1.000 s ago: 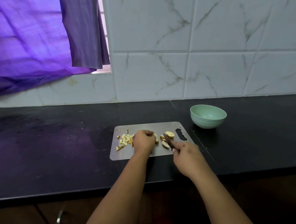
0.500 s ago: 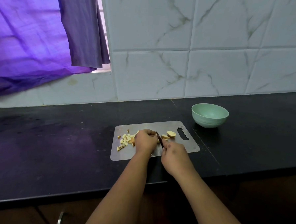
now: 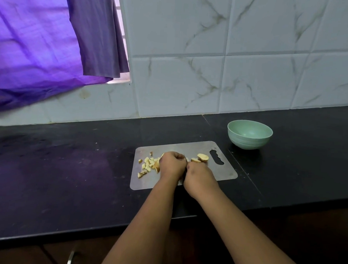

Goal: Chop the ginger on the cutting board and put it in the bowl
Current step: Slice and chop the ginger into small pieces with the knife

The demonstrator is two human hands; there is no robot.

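**Hands close together over ginger, chopping unfinished**

The left hand [image 3: 172, 165] is curled into a fist on the cutting board, apparently pinning a piece of ginger beneath it, though the piece itself is hidden. The right hand [image 3: 199, 178] is curled tight against it; a knife is presumably in that grip, but no blade is visible and I cannot confirm it.

Largest first: the black surface [image 3: 66, 176] carries the steel cutting board [image 3: 225, 174]. The green bowl [image 3: 249, 134] stands apart from the board, beyond its right corner, with nothing visible in it. Diced ginger [image 3: 148, 164] lies left of the left hand; uncut slices [image 3: 202, 157] lie near the board's handle slot.

Risks, as judged: the hands touch, so a slipped cut could reach the left knuckles. Small pieces could scatter off the board's edge during transfer to the bowl.
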